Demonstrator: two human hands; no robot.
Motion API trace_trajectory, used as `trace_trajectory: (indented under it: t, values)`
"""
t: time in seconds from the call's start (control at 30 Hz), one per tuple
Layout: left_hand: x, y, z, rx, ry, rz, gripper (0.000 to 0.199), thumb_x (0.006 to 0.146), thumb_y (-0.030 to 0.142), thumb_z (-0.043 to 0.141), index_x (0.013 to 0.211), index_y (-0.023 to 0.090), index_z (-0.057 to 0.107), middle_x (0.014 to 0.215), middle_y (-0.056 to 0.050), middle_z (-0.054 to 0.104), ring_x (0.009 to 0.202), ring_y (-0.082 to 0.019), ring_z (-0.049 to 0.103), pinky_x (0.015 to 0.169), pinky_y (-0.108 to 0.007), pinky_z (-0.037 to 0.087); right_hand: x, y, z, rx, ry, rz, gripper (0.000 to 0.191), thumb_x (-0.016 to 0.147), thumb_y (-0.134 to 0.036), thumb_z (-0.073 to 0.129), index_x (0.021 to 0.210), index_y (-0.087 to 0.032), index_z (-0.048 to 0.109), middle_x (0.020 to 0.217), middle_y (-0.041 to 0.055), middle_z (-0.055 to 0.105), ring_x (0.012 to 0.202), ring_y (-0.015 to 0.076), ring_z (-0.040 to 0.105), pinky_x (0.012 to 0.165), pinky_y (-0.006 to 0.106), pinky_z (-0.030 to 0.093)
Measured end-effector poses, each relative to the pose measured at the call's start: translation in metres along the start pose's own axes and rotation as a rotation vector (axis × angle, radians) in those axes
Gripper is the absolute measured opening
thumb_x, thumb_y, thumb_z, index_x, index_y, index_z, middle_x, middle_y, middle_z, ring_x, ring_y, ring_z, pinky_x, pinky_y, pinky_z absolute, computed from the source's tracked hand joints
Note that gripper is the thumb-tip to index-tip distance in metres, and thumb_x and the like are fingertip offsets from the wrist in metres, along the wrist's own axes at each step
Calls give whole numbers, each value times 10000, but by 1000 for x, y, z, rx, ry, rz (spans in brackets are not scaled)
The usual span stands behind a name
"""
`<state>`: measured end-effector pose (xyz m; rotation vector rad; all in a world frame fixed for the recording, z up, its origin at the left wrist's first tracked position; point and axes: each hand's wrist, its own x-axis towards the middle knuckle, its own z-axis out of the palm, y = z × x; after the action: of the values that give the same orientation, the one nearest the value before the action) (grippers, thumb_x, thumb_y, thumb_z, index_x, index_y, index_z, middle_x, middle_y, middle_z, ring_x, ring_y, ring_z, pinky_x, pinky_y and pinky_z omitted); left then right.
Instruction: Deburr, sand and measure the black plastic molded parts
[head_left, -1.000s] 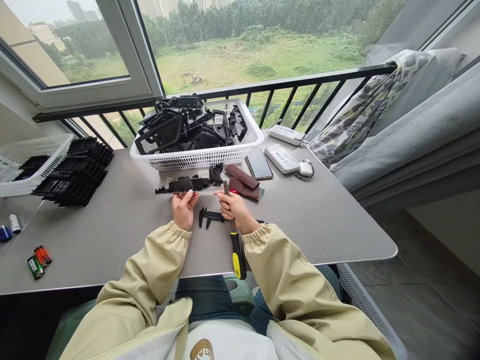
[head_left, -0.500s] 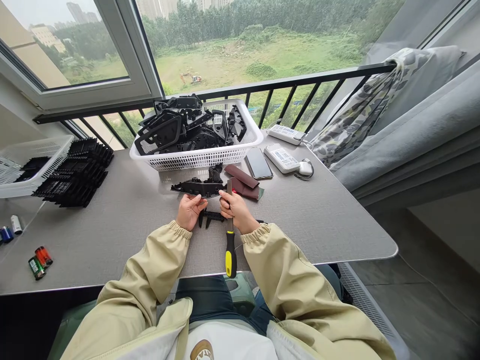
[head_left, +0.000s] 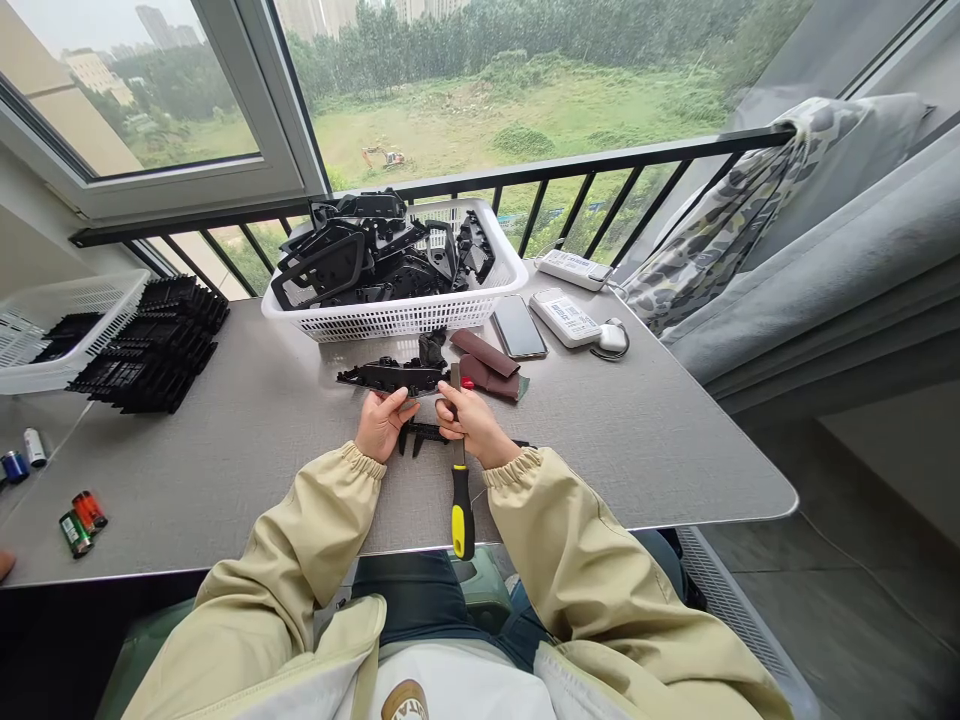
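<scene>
So there's this slim black plastic part (head_left: 391,377) above the middle of the table (head_left: 645,430), pinched between the left hand's (head_left: 381,425) thumb and fingers. The right hand (head_left: 476,422) is wrapped around the blade of a flat tool (head_left: 463,505), handle pointing near; can't tell if it touches the part too. Black calipers (head_left: 426,432) lie below, brown sheets (head_left: 491,368) far right, and a white basket (head_left: 390,320) farther back.

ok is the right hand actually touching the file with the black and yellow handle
Touching: the head view shows the right hand with its fingers curled around the metal blade of the file, above the handle.
</scene>
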<state>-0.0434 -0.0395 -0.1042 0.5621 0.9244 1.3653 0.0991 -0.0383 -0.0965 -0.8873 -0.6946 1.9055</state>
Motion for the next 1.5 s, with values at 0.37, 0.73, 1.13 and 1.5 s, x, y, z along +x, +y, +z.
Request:
trace_trajectory:
  t: [0.37,0.73,1.13,1.5]
  values:
    - [4,-2,-2,37,124,48,389,537,295,856,732,165,546,629,59,589,529,-69,607,531,-190,534,-2,2,4,2,-49,88,432,828,-582,553,696,-172,522,410,-84,414,302,15,155,306,137,144]
    - [12,-1,-9,49,188,167,320,642,293,794,791,183,533,739,28,625,623,-110,661,654,-269,556,-16,-48,-22,10,-68,-50,392,891,-432,381,847,-152,651,417,-60,376,339,58,113,321,170,112]
    - [4,-1,-1,125,229,252,405,543,350,827,776,169,549,658,49,598,527,-74,594,533,-206,527,-56,-77,-14,-527,87,-609,303,805,-469,602,951,-216,682,621,9,610,485,116,458,448,247,333]
    - [0,-8,-6,328,150,339,428,711,555,674,877,177,558,731,13,613,592,-113,614,596,-267,557,-17,-1,4,-1550,172,-756,259,915,-340,527,1069,-200,682,953,63,744,812,200,683,656,263,432]
